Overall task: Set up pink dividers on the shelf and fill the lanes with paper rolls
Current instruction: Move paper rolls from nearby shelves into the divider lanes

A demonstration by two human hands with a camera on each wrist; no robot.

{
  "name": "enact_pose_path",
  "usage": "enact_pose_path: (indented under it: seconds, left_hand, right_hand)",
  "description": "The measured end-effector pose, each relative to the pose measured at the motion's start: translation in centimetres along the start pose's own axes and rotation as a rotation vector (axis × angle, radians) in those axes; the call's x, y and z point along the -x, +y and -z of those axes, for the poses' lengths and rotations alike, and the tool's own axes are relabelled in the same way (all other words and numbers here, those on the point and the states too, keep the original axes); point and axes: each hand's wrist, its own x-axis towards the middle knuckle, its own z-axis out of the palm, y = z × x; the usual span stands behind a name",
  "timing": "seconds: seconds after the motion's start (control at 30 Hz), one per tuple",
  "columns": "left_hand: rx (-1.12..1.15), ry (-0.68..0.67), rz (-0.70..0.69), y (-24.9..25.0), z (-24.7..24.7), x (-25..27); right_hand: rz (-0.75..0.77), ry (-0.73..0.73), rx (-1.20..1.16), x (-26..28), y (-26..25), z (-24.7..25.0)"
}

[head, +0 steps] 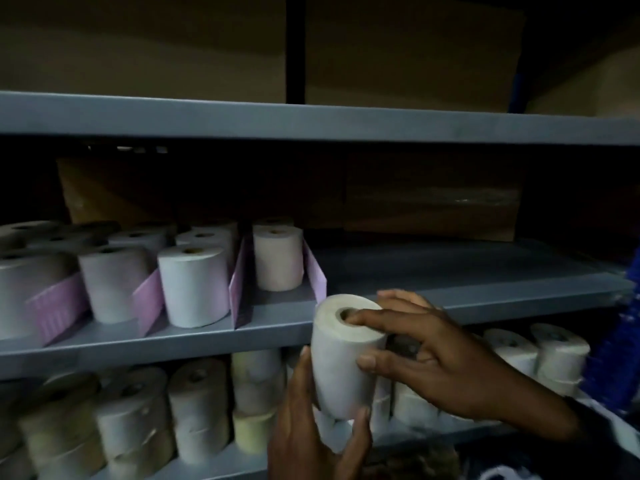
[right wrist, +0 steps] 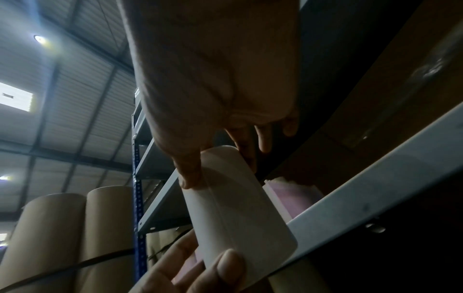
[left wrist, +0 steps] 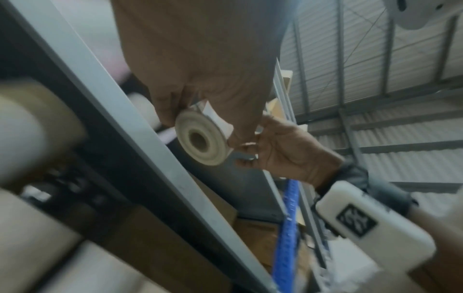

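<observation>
I hold a white paper roll (head: 343, 358) upright in front of the middle shelf's (head: 467, 275) front edge. My left hand (head: 311, 410) grips its lower end from below. My right hand (head: 370, 341) pinches its top, index finger on the core hole, thumb on the side. Several pink dividers (head: 239, 282) stand on the left half of the shelf, with rolls in the lanes between them. A single roll (head: 277, 258) stands in the rightmost lane, just left of the last divider (head: 315, 271). In the wrist views the roll (left wrist: 203, 142) (right wrist: 238, 208) sits between both hands.
Brown cardboard boxes (head: 433, 202) fill the back of the middle shelf. The shelf below holds several stacked rolls (head: 138, 410). More boxes (head: 398, 57) sit on the top shelf. A blue upright post (head: 620, 341) stands at the right edge.
</observation>
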Motion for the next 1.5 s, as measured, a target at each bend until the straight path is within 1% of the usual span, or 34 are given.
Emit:
enact_pose_path:
  seconds: [0.07, 0.13, 0.2, 0.23, 0.37, 0.47, 0.53, 0.6, 0.7, 0.8, 0.93, 1.03, 1.13, 1.17, 1.2, 1.23, 1.3, 1.4, 1.47, 1.5]
  left_hand:
    - [-0.07, 0.037, -0.046, -1.1, 1.4, -0.7]
    - [-0.156, 0.079, -0.116, -2.2, 2.3, -1.5]
    - [-0.254, 0.089, -0.19, -3.3, 2.9, -1.9]
    - [-0.306, 0.07, -0.22, -3.8, 3.1, -2.0]
    - [-0.55, -0.125, -0.267, -4.6, 2.9, -2.5]
    - [-0.677, -0.208, -0.239, -4.8, 2.4, -3.4]
    - [-0.743, -0.262, -0.192, -4.7, 2.3, -4.1]
    - [-0.802, -0.313, -0.143, -4.6, 2.0, -4.7]
    - [-0.842, -0.36, -0.115, -4.7, 1.4, -5.7]
    - [-0.894, -0.369, -0.08, -4.9, 0.6, -6.7]
    - [-0.924, -0.495, 0.015, -5.3, -0.2, -8.1]
    - [-0.94, -0.527, -0.007, -5.3, 0.0, -8.7]
    - [-0.927, -0.529, -0.088, -3.9, 1.3, -9.4]
    - [-0.918, -0.514, -0.125, -3.2, 2.1, -9.7]
    - [-0.911, -0.494, -0.161, -2.3, 3.1, -10.1]
    - [-0.894, -0.464, -0.19, -1.5, 4.1, -10.7]
    - [-0.835, -0.353, -0.266, 0.6, 6.2, -12.2]
    - [-0.766, -0.102, -0.454, 4.1, 9.1, -15.2]
    - [-0.751, 0.011, -0.52, 7.0, 10.4, -18.0]
    - [-0.758, 0.032, -0.533, 8.4, 10.9, -19.6]
  right_hand:
    - [0.011, -0.022, 0.067, -1.7, -1.0, -1.3]
    - [0.044, 0.006, 0.126, -3.7, -1.5, -2.3]
    - [0.063, 0.053, 0.163, -5.8, -1.5, -3.1]
    - [0.068, 0.078, 0.188, -6.9, -1.3, -3.4]
    - [0.077, 0.126, 0.252, -10.5, -0.5, -4.4]
    - [0.053, 0.119, 0.301, -12.5, 0.2, -4.9]
    - [0.008, 0.1, 0.315, -13.5, 0.5, -5.0]
    - [-0.002, 0.106, 0.377, -14.3, 0.6, -5.1]
    - [0.001, 0.143, 0.476, -15.1, 0.6, -5.3]
    - [-0.035, 0.147, 0.532, -15.8, 0.7, -5.6]
    - [-0.085, 0.124, 0.566, -16.4, 0.7, -6.0]
    - [-0.094, 0.082, 0.574, -16.3, 0.4, -5.9]
    - [-0.111, -0.015, 0.531, -15.6, 0.3, -5.2]
    - [-0.106, -0.017, 0.527, -15.3, 0.2, -4.8]
    - [-0.089, 0.02, 0.532, -14.9, 0.0, -4.3]
    - [-0.064, 0.093, 0.538, -14.5, -0.3, -3.8]
    - [0.025, 0.337, 0.535, -13.5, -1.4, -2.4]
    - [0.195, 0.719, 0.514, -12.7, -3.7, 0.2]
    - [0.254, 0.891, 0.532, -13.3, -5.7, 2.6]
    - [0.243, 0.95, 0.539, -13.8, -6.6, 3.8]
